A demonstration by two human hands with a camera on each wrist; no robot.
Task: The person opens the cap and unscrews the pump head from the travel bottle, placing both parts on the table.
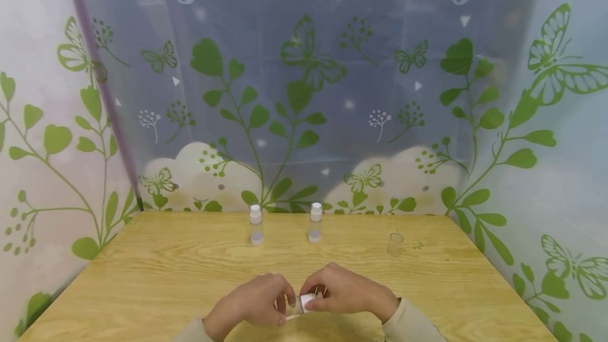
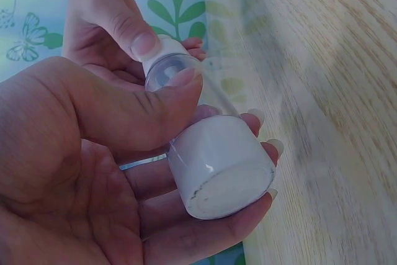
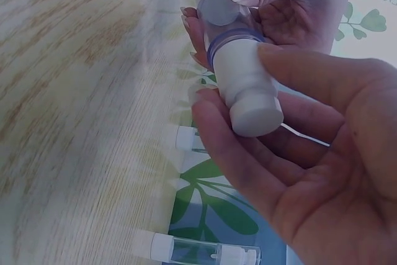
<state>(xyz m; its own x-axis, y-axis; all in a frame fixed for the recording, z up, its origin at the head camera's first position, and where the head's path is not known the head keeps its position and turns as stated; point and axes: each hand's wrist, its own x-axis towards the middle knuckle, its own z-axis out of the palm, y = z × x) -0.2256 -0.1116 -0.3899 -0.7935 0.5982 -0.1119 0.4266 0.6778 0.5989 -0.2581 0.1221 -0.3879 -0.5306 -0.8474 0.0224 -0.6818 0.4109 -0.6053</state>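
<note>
Between the two hands a small clear pump bottle (image 1: 307, 302) with white ends is held on its side, low over the table. Its white base (image 2: 223, 169) lies across the fingers of the left hand (image 1: 260, 298), while that thumb presses the clear body. At the other end, the thumb and fingers of the right hand (image 1: 350, 290) grip the white pump top (image 3: 242, 72). A bluish ring (image 3: 231, 40) shows where the top meets the clear body. No cover sits over the pump top.
Two similar bottles, one on the left (image 1: 256, 231) and one on the right (image 1: 315, 228), stand upright at the back of the wooden table (image 1: 157, 278). A clear cap (image 1: 395, 245) stands at the right. Patterned curtains (image 1: 370, 136) enclose the back and sides.
</note>
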